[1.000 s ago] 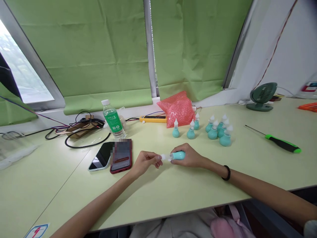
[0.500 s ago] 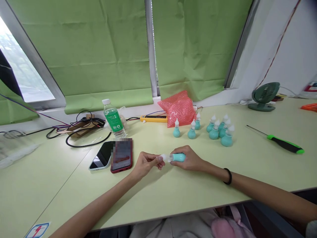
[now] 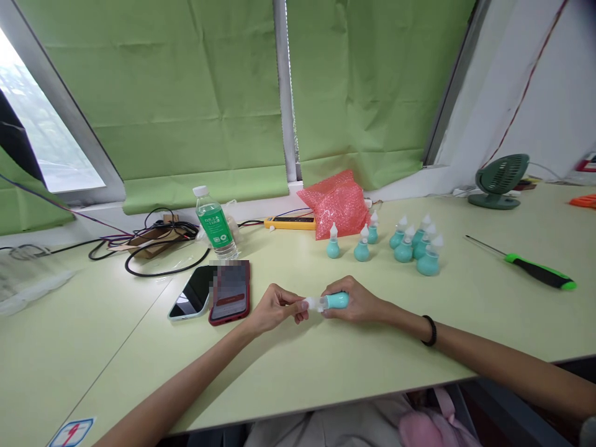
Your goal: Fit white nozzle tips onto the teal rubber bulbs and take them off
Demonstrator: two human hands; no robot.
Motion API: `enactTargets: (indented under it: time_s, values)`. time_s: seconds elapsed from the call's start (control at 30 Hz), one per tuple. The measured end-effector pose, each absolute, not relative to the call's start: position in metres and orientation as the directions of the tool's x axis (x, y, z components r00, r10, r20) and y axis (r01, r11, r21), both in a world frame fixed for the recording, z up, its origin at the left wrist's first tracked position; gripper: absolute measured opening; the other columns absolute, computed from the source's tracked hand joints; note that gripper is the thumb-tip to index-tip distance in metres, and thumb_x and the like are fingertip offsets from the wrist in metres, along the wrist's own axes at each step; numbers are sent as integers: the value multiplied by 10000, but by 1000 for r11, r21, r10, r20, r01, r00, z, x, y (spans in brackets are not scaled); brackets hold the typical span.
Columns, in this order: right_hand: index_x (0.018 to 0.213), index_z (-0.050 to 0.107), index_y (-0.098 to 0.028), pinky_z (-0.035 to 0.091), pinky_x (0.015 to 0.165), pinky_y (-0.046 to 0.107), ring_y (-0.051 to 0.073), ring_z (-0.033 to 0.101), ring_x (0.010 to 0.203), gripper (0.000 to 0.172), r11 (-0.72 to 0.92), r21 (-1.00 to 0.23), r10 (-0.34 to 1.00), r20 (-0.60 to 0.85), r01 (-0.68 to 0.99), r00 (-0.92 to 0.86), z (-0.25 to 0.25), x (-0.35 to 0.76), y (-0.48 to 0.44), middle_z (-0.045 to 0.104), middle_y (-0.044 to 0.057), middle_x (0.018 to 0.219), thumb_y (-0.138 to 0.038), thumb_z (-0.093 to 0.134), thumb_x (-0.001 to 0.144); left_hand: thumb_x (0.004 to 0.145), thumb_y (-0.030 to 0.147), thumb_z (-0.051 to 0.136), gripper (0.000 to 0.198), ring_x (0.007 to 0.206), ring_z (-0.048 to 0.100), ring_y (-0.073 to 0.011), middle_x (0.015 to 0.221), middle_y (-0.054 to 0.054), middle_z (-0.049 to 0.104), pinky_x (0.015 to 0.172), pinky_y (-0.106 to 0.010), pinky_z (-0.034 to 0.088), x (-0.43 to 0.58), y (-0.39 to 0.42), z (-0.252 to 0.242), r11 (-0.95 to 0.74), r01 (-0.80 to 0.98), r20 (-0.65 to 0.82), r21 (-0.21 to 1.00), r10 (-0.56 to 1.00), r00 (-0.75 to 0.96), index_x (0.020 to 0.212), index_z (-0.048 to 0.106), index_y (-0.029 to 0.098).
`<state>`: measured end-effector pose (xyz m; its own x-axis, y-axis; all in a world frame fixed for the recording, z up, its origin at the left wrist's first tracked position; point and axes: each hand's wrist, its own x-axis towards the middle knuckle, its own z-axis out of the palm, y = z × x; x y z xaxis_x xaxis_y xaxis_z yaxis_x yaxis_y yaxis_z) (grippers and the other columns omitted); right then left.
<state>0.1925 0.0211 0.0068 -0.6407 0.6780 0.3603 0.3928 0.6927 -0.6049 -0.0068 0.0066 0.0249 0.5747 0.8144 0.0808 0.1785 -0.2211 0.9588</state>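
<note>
Gripping a glossy turquoise rounded bulb (image 3: 338,300), the right hand (image 3: 359,300) lies in front of the red bubble-wrap bag (image 3: 342,206); the left hand (image 3: 278,308) pinches a translucent white tip (image 3: 311,303) at the bulb's neck.

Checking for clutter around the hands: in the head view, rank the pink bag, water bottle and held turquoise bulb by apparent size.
1. Pink bag
2. Water bottle
3. Turquoise bulb, partly covered by the right hand
</note>
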Motion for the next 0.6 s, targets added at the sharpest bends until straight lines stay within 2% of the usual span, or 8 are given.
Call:
enactTargets:
  time_s: [0.2, 0.37, 0.47, 0.53, 0.6]
  values:
    - [717, 611, -143, 371, 510, 200, 110, 514, 538, 128, 771, -495, 603, 362, 402, -711, 8, 198, 21, 604, 21, 632, -201, 558, 616, 653, 335, 570, 281, 500, 475, -97, 593, -64, 593, 488, -206, 393, -7, 8, 12, -225, 219, 48, 950, 794, 606, 693, 658, 71]
    - [740, 597, -147, 399, 546, 210, 119, 531, 578, 169, 718, -538, 680, 408, 441, -609, 12, 197, 28, 607, 22, 667, -277, 568, 636, 667, 319, 554, 277, 551, 507, -115, 654, -77, 611, 558, -237, 431, 0, 10, 20, -175, 152, 86, 973, 882, 464, 754, 650, 74]
    - [857, 571, -161, 428, 611, 227, 135, 545, 686, 258, 683, -587, 723, 459, 433, -517, 16, 197, 38, 604, 31, 801, -308, 568, 644, 659, 313, 553, 256, 530, 498, -106, 618, -66, 603, 535, -223, 427, 1, 27, 41, -235, 175, 156, 956, 914, 375, 684, 650, 77]
    - [961, 528, -177, 442, 662, 257, 157, 534, 795, 344, 665, -601, 746, 508, 443, -431, 24, 201, 42, 568, 49, 944, -314, 568, 648, 642, 314, 559, 252, 475, 466, -90, 546, -45, 578, 479, -202, 399, 1, 45, 57, -347, 265, 256, 900, 911, 323, 605, 642, 78]
    - [1003, 504, -190, 452, 680, 286, 172, 519, 848, 371, 648, -592, 759, 552, 479, -345, 38, 211, 38, 533, 61, 1013, -317, 560, 659, 633, 314, 551, 247, 438, 445, -80, 533, -29, 574, 436, -193, 370, 0, 65, 70, -429, 378, 362, 821, 901, 237, 635, 648, 86]
